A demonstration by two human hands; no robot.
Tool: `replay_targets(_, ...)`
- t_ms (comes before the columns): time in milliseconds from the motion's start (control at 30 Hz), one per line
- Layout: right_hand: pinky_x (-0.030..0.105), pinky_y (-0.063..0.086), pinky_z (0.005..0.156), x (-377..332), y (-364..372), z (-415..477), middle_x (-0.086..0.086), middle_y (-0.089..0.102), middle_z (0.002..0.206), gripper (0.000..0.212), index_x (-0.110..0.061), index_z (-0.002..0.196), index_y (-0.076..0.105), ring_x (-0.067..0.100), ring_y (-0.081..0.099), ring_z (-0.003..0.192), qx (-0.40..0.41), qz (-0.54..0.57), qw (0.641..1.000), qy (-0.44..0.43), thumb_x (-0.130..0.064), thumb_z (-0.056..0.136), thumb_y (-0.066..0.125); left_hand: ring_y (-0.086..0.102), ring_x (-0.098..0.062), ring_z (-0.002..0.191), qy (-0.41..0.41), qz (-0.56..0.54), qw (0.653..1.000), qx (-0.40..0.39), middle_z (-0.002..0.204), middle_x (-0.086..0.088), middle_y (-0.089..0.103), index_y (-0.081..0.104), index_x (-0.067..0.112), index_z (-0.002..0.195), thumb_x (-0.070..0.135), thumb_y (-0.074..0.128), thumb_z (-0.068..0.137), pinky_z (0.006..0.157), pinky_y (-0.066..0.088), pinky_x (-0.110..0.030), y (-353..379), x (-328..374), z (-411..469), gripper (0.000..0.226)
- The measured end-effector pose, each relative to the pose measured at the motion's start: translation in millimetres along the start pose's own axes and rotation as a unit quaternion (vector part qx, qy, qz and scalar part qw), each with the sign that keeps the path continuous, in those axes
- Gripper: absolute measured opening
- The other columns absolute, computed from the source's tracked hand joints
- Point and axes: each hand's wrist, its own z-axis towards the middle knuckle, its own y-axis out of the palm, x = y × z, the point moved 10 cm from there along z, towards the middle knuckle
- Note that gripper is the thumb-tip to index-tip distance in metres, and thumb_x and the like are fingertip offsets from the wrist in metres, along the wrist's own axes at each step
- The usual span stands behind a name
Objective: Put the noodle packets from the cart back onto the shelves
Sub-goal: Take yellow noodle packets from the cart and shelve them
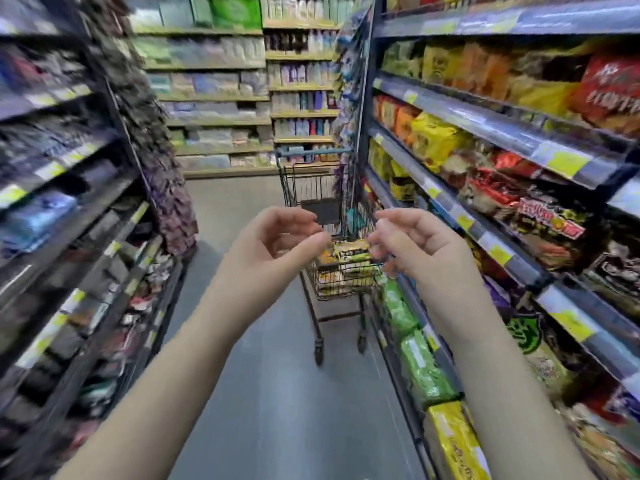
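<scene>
Steel-edged shelves (485, 124) of bagged noodles line the right of the aisle; a wire cart (304, 188) stands ahead, close against them. Noodle packets (346, 261) lie heaped in its basket, none yet lifted. Left hand (273, 244) and right hand (415, 247) hover short of the cart, fingers loosely curled, each holding nothing. Step in hand, as judged: the reach for a first packet. Best done by closing on the cart, taking the top packet by its flat sides, and matching its wrapper to a like-coloured shelf row before placing
</scene>
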Motion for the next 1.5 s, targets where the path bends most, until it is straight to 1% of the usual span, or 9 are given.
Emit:
replay_targets(133,0.023,0.059,0.072,32.2,-4.9,74.7,-0.001,0.079,0.092,0.018,-0.016,0.114,0.072,0.007,0.072,0.081,-0.029,0.003,1.000,0.008,-0.022,0.098,0.067,0.073,-0.007,0.093,-0.019,0.026,0.999,0.017,0.106,0.006,0.078,0.069,0.021,0.113,0.038,0.077,0.077,0.093,0.059,-0.040,5.5,-23.0,65.1,0.041)
replay_targets(233,0.022,0.059,0.072,55.2,-14.9,135.6,0.000,0.079,0.091,0.017,-0.014,0.113,0.072,0.007,0.071,0.080,-0.042,0.019,0.999,0.022,-0.020,0.098,0.066,0.074,-0.009,0.095,-0.024,0.035,0.999,0.033,0.107,0.006,0.078,0.069,0.020,0.114,0.029,0.077,0.085,0.095,0.060,-0.038,10.6,-37.9,119.3,0.031)
replay_targets(400,0.024,0.058,0.072,96.4,-24.4,225.1,-0.001,0.079,0.093,0.017,-0.018,0.113,0.072,0.007,0.072,0.082,-0.079,0.012,0.995,0.057,-0.023,0.097,0.067,0.074,-0.010,0.098,-0.056,0.035,0.997,0.049,0.107,0.005,0.078,0.070,0.020,0.113,0.038,0.077,0.076,0.096,0.060,-0.040,29.3,-73.4,197.0,0.042)
replay_targets(667,0.027,0.059,0.074,156.6,-22.0,336.2,0.001,0.079,0.093,0.017,-0.016,0.112,0.072,0.009,0.073,0.081,-0.101,0.004,0.991,0.093,-0.022,0.097,0.067,0.074,-0.012,0.100,-0.108,0.022,0.992,0.064,0.107,0.007,0.078,0.069,0.020,0.115,0.024,0.078,0.087,0.096,0.059,-0.041,37.5,-140.3,298.4,0.029)
replay_targets(767,0.038,0.058,0.082,181.4,-18.7,375.1,0.001,0.079,0.095,0.018,-0.017,0.113,0.072,0.011,0.073,0.084,-0.103,-0.011,0.989,0.102,-0.025,0.097,0.067,0.075,-0.017,0.100,-0.121,0.013,0.991,0.060,0.107,0.006,0.078,0.069,0.021,0.114,0.022,0.077,0.089,0.092,0.061,-0.038,37.1,-169.7,338.4,0.027)
replay_targets(933,0.042,0.058,0.083,230.2,-2.4,444.0,0.003,0.079,0.095,0.023,-0.019,0.111,0.073,0.014,0.073,0.085,-0.106,-0.030,0.986,0.125,-0.031,0.092,0.070,0.074,-0.010,0.098,-0.132,-0.008,0.991,0.036,0.107,0.008,0.078,0.068,0.018,0.118,0.027,0.076,0.086,0.085,0.062,-0.026,33.5,-223.8,417.8,0.035)
replay_targets(1133,0.038,0.056,0.083,293.0,32.7,543.8,0.003,0.079,0.098,0.035,-0.023,0.111,0.074,0.015,0.073,0.089,-0.104,-0.052,0.979,0.168,-0.044,0.083,0.071,0.074,-0.014,0.102,-0.160,-0.051,0.986,0.001,0.111,0.004,0.077,0.068,0.020,0.116,0.039,0.083,0.077,0.089,0.061,-0.031,14.7,-292.2,527.3,0.046)
replay_targets(1267,0.032,0.055,0.079,329.2,56.9,608.0,0.003,0.079,0.096,0.038,-0.022,0.110,0.073,0.013,0.072,0.086,-0.103,-0.056,0.973,0.198,-0.044,0.080,0.070,0.074,-0.019,0.104,-0.191,-0.064,0.979,-0.008,0.111,0.000,0.078,0.069,0.018,0.115,0.036,0.079,0.074,0.090,0.061,-0.034,-0.9,-337.1,598.3,0.046)
replay_targets(1500,0.028,0.055,0.077,393.6,64.1,678.3,0.001,0.079,0.096,0.041,-0.021,0.111,0.073,0.010,0.073,0.087,-0.094,-0.056,0.962,0.249,-0.044,0.077,0.070,0.074,-0.015,0.103,-0.235,-0.059,0.970,-0.030,0.111,0.000,0.078,0.069,0.019,0.116,0.036,0.078,0.077,0.082,0.060,-0.025,-4.0,-394.4,672.5,0.043)
